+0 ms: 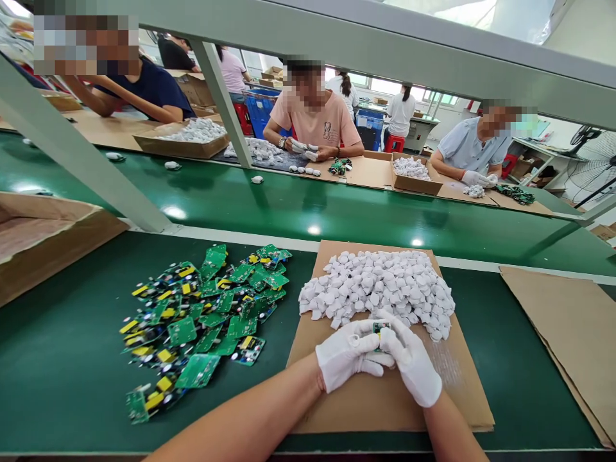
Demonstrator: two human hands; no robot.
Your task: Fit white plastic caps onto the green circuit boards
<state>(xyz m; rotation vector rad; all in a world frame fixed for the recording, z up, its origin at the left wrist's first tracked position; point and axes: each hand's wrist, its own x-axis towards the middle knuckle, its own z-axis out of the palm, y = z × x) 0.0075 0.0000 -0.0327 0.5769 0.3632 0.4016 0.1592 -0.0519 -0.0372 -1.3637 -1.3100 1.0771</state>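
Note:
My left hand point(350, 356), in a white glove, is closed on a small green circuit board point(382, 328) above the cardboard sheet point(351, 404). From the other side my right hand point(409, 359), also gloved in white, grips the same board, its fingers covering most of it. Just beyond both hands lies a heap of small white pieces point(375, 282) on the cardboard. To the left, a pile of green circuit boards point(197, 371) with yellow and black parts is spread on the dark green table point(72, 378).
An open cardboard box point(62, 247) stands at the far left, folded cardboard point(568, 327) at the right. A green conveyor belt point(289, 205) runs behind a metal frame point(212, 96). Across it, several people sit with boxes of white pieces point(411, 168).

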